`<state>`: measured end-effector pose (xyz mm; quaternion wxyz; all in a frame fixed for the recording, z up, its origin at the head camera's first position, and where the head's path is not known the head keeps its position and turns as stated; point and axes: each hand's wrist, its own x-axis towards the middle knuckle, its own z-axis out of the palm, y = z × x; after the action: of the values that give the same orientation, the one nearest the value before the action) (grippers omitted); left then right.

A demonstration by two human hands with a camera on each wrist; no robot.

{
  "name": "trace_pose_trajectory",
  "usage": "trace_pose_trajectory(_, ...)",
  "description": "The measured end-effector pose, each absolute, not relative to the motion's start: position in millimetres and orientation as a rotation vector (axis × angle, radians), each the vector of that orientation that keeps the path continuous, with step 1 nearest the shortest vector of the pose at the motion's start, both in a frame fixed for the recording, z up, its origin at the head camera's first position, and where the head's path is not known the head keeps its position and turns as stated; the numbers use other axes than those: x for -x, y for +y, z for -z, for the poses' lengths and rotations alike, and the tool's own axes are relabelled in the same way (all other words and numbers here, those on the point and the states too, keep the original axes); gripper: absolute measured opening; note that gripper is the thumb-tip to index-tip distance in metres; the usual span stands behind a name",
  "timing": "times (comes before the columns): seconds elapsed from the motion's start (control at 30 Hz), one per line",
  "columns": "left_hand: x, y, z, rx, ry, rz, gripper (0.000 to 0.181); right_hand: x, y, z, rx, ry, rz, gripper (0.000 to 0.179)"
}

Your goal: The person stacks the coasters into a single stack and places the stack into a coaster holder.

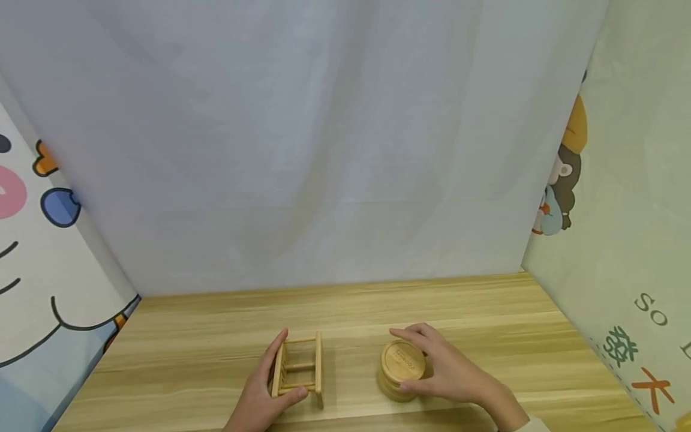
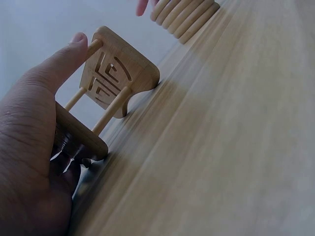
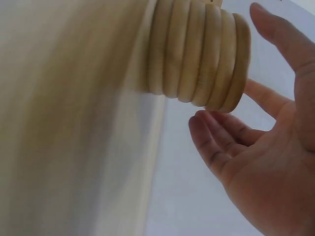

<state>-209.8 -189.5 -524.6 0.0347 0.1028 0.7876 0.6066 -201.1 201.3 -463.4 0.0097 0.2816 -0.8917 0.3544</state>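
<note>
A small wooden rack [image 1: 318, 366], two side panels joined by thin rods, stands on the table left of centre. My left hand [image 1: 256, 393] grips its left panel, thumb along the near side and fingers round the far side. The left wrist view shows a cut-out pattern in the other panel [image 2: 138, 66]. To the right is a stack of round wooden coasters [image 1: 403, 360], the top one engraved. My right hand [image 1: 456, 372] spreads around the stack from the right. In the right wrist view its thumb [image 3: 283, 34] stands apart from the coasters [image 3: 197, 54], fingers extended behind them.
The wood-grain table [image 1: 345, 309] ends at a pale grey curtain [image 1: 324, 180] at the back. A cartoon-printed panel [image 1: 59, 252] borders the left side, and a pale green printed one [image 1: 631, 198] borders the right. Some table lies between rack and stack.
</note>
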Motion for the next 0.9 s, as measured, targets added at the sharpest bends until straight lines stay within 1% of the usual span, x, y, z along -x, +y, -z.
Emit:
trace_pose_trajectory(0.2,209,-190,523,-0.283,2.450,-1.831,0.108,200,209,474,-0.861,-2.719,-1.222,0.088)
trace_pose_trajectory(0.47,209,-190,523,-0.271,2.420,-1.847,0.108,204,217,489,-0.899,-2.600,-1.427,0.080)
trace_pose_trajectory(0.63,208,-191,521,-0.288,2.412,-1.858,0.108,205,219,499,-0.917,-2.590,-1.450,0.078)
trace_pose_trajectory(0.73,208,-191,518,-0.385,2.498,-1.847,0.101,205,219,502,-0.915,-2.579,-1.475,0.078)
trace_pose_trajectory(0.8,207,-190,514,-0.439,2.581,-1.844,0.094,205,218,503,-0.915,-2.572,-1.506,0.077)
trace_pose_trajectory(0.9,204,-187,505,-0.424,2.709,-1.834,0.081,204,217,504,-0.925,-2.570,-1.536,0.076)
